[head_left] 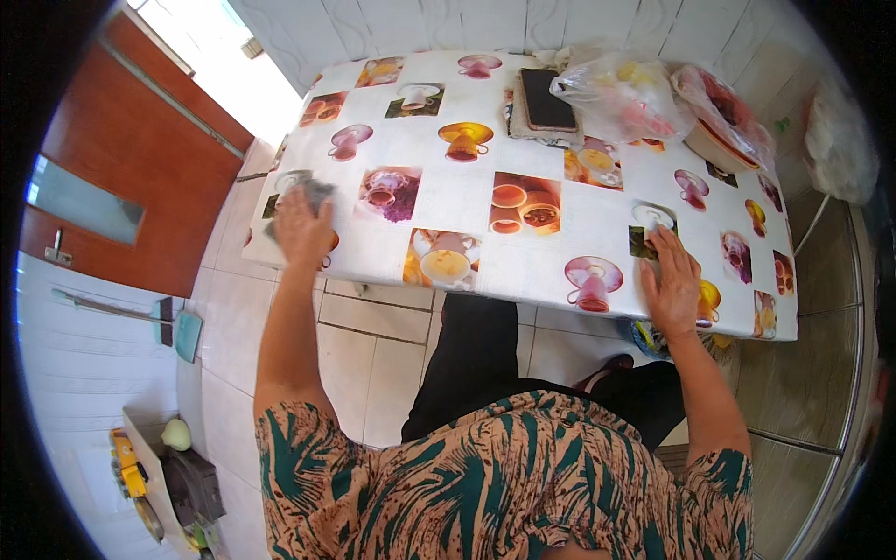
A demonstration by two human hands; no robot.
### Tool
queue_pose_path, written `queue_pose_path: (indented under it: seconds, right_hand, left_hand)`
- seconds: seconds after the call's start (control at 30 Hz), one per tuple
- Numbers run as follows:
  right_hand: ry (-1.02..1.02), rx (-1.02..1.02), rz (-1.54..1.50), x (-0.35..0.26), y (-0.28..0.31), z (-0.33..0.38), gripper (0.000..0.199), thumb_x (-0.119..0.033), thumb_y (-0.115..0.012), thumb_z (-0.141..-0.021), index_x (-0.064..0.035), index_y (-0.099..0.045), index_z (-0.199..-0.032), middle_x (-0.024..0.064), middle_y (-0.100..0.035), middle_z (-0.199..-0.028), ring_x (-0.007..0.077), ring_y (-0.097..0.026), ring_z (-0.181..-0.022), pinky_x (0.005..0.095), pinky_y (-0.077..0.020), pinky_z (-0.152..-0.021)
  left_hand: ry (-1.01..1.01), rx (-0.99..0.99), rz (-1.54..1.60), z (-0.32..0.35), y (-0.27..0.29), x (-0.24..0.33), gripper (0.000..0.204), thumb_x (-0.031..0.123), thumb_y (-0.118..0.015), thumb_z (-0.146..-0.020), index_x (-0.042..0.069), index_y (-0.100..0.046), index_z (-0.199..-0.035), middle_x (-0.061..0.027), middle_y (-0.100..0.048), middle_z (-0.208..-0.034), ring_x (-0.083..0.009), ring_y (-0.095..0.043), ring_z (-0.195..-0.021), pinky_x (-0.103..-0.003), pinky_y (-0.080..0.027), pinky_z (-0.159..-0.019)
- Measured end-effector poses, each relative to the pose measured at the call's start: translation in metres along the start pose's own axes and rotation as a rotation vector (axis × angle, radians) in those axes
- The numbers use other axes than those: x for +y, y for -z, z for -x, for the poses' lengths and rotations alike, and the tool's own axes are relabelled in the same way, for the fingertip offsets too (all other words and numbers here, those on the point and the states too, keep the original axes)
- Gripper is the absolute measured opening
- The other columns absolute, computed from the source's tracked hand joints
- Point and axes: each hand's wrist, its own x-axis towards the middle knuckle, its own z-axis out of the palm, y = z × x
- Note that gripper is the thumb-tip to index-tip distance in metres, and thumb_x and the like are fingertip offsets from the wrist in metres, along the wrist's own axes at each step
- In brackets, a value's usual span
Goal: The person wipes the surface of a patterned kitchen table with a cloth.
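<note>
**Left hand (305,229) over grey cloth (322,191); right hand (672,287) open on surface (455,201)**

Head view:

Grip, left: the palm is down and the fingers reach forward over the cloth. Hand and cloth are slightly blurred; whether the fingers close on the cloth cannot be told. Grip, right: the hand is empty, palm down, with the fingers apart and resting on the surface.

Position, cloth: at the left edge of the surface, toward the near left corner. Part of it shows beside the fingers; the rest is hidden under the hand.

Position, right hand: at the near edge, right of its middle and well apart from the cloth. The fingers point toward the far edge.

Surface: a table with a white cover, printed with cups and saucers. The near edge faces the person.

Items along the far edge, right of its middle:
- Phone (548,101): dark screen up, lying on a folded towel (519,125).
- Plastic bag (621,98): clear, just right of the phone, with yellow and pink contents.
- Bowl (719,147): toward the far right corner, beside the bag, with thin plastic over it.

Surroundings: a brown door (140,187) stands beyond the left edge. A teal dustpan (188,337) is below it.
</note>
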Motion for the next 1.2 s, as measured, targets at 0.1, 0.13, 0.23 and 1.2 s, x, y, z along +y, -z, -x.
queue_pose_path:
  seconds: [0.1, 0.13, 0.23, 1.2]
  right_hand:
    - [-0.019, -0.013, 0.037, 0.004, -0.001, 0.002, 0.046, -0.025, -0.059, -0.090, -0.0086, -0.052, -0.132, 0.0119, -0.050, -0.140, 0.0265, -0.045, -0.132, 0.0425, -0.0315, -0.108]
    - [-0.020, -0.015, 0.037, 0.003, -0.002, 0.002, 0.045, -0.025, -0.059, -0.090, -0.0089, -0.052, -0.132, 0.0118, -0.050, -0.140, 0.0265, -0.045, -0.132, 0.0427, -0.0315, -0.108]
    - [-0.022, -0.011, 0.039, 0.004, -0.002, 0.000, 0.044, -0.025, -0.058, -0.091, -0.0096, -0.053, -0.132, 0.0116, -0.050, -0.140, 0.0265, -0.045, -0.132, 0.0431, -0.0317, -0.108]
    - [-0.011, -0.132, -0.026, -0.001, 0.007, -0.010, 0.051, -0.015, -0.057, -0.084, -0.0009, -0.051, -0.132, 0.0196, -0.047, -0.142, 0.0349, -0.042, -0.133, 0.0486, -0.0289, -0.108]
  left_hand:
    - [-0.291, 0.020, 0.382, 0.032, 0.034, 0.099, 0.067, 0.046, -0.045, -0.096, 0.001, -0.038, -0.145, -0.0183, -0.036, -0.150, -0.0338, -0.029, -0.142, -0.047, -0.018, -0.116]
    - [-0.440, 0.063, 0.398, 0.046, 0.043, 0.126, 0.061, 0.041, -0.044, -0.098, 0.000, -0.041, -0.142, -0.0193, -0.037, -0.149, -0.0345, -0.030, -0.141, -0.048, -0.019, -0.115]
    - [-0.661, -0.013, 0.535, 0.081, 0.067, 0.215, 0.059, 0.036, -0.040, -0.099, -0.004, -0.036, -0.143, -0.0191, -0.037, -0.149, -0.0344, -0.030, -0.141, -0.049, -0.019, -0.116]
    - [0.432, -0.110, 0.050, -0.080, -0.001, -0.014, 0.081, 0.067, -0.039, -0.090, 0.011, -0.034, -0.149, -0.0212, -0.038, -0.148, -0.0351, -0.031, -0.139, -0.048, -0.018, -0.115]
